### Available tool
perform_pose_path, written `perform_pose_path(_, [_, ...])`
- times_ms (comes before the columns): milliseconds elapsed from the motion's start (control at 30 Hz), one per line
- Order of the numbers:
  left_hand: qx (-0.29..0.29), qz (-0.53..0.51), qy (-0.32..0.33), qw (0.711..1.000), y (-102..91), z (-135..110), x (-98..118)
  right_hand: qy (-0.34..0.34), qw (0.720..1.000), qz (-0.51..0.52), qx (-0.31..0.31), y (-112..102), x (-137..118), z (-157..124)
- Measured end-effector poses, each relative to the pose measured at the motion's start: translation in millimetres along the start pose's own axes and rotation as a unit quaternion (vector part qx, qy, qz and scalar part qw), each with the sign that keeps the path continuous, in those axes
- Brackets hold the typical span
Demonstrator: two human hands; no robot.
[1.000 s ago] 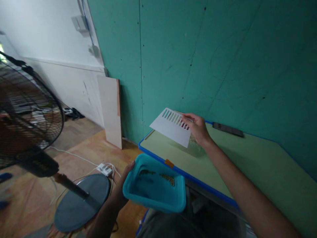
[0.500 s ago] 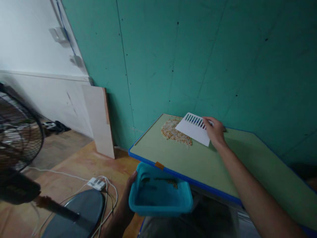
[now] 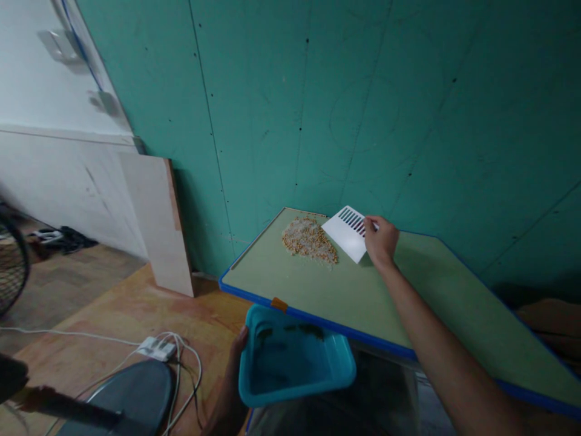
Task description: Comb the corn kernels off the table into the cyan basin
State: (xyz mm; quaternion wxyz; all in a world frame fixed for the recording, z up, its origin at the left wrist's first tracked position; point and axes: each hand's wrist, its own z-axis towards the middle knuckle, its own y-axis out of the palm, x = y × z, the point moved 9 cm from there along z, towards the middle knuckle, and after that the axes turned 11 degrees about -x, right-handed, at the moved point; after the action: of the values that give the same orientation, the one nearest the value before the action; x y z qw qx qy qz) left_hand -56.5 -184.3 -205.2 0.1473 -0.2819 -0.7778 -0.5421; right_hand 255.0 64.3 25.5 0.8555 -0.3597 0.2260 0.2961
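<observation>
My right hand point(image 3: 380, 240) is closed on a white slotted card point(image 3: 347, 232) and holds it on edge against the green table point(image 3: 345, 297), just right of a heap of grain point(image 3: 309, 240). My left hand point(image 3: 236, 351) grips the left rim of a blue plastic basket point(image 3: 295, 362) below the table's near blue edge. A few dark bits lie inside the basket.
A teal wall point(image 3: 318, 109) stands right behind the table. A wooden board point(image 3: 157, 224) leans on the wall at left. On the floor lie a power strip with cables point(image 3: 158, 349) and a fan's round base point(image 3: 118, 399); its grille point(image 3: 11, 260) shows at far left.
The card has come down from the air to the table beside the grain heap. The view has swung right, so the fan has slid out to the left. The basket stays under the table edge.
</observation>
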Motion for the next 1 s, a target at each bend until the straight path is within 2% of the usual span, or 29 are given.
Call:
perform_pose_path(200, [-0.009,-0.039,-0.02,0.999,6.1,2.6,-6.5,0.047,0.999,-0.011,-0.011,6.1,22.0,2.7])
perform_pose_path(400, [0.013,0.021,-0.004,1.0,-2.9,-4.3,-0.6,0.054,0.998,0.002,-0.028,13.0,32.8,5.0])
perform_pose_path(633, [0.044,0.023,-0.001,0.999,-7.4,-2.9,1.5,0.074,0.995,0.042,-0.058,27.9,55.1,8.9])
perform_pose_path(867, [-0.011,-0.001,0.001,1.0,8.6,1.1,5.8,0.109,0.987,0.095,-0.073,37.4,73.7,7.5])
perform_pose_path(1000, [0.033,-0.012,-0.018,0.999,7.7,-0.5,3.8,0.123,0.984,0.106,-0.079,40.6,78.5,6.5])
